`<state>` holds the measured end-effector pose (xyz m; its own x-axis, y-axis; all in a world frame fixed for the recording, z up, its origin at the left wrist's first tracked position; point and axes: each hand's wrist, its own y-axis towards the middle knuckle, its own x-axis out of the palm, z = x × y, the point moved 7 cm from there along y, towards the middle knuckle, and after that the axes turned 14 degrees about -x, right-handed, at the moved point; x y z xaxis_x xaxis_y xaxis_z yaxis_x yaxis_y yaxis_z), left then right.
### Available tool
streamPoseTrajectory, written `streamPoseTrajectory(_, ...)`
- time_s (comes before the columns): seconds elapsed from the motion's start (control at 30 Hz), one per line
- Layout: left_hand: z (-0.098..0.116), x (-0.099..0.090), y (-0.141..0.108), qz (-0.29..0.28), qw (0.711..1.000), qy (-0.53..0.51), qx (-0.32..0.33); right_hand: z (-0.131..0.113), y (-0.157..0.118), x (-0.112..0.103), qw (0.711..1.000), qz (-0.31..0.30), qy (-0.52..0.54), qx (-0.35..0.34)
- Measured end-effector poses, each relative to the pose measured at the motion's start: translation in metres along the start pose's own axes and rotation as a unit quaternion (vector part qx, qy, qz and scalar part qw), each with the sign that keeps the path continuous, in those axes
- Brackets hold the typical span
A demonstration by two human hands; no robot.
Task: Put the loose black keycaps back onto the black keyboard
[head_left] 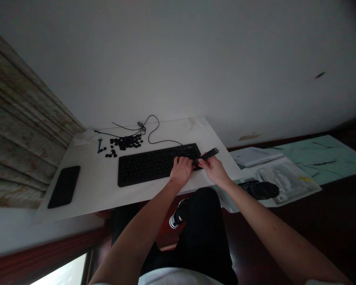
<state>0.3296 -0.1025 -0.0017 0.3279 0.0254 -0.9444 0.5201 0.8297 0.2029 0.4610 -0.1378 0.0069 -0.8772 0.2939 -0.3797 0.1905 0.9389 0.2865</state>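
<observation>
White desk board (97,178) under a pale wall (178,71), all seen at a tilt. The left hand (181,171) lies on the right end of a black keyboard (154,166), its fingers (179,160) curved over the keys and gripping nothing that shows. Just beside it, the right hand (214,169) is closed around a slim black tool (207,155), whose tip meets the keyboard's right corner near the left fingers. The hands are close but apart. Past the keyboard's far edge, loose black keycaps (124,142) lie heaped, with a small blue tool (100,145) beside them and a black cable (150,128) looping behind. A black phone (64,187) lies near the desk's left edge. Off to the right, on a lower surface, are a white notebook (256,156), a plastic bag (281,182) and a green mat (320,158).
</observation>
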Motion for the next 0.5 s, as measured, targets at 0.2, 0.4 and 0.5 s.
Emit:
streamPoseTrajectory(0.2,0.000,0.002,0.000,-0.004,1.000,0.004,0.000,0.004,0.002,0.001,1.000,-0.013,-0.014,-0.009)
streamPoseTrajectory(0.4,-0.001,0.007,0.001,-0.008,1.000,0.000,-0.004,-0.013,0.007,-0.006,1.000,0.013,0.022,-0.004)
streamPoseTrajectory(0.5,-0.001,0.008,0.002,-0.013,1.000,-0.001,-0.007,-0.031,0.025,-0.015,1.000,-0.001,0.019,-0.010)
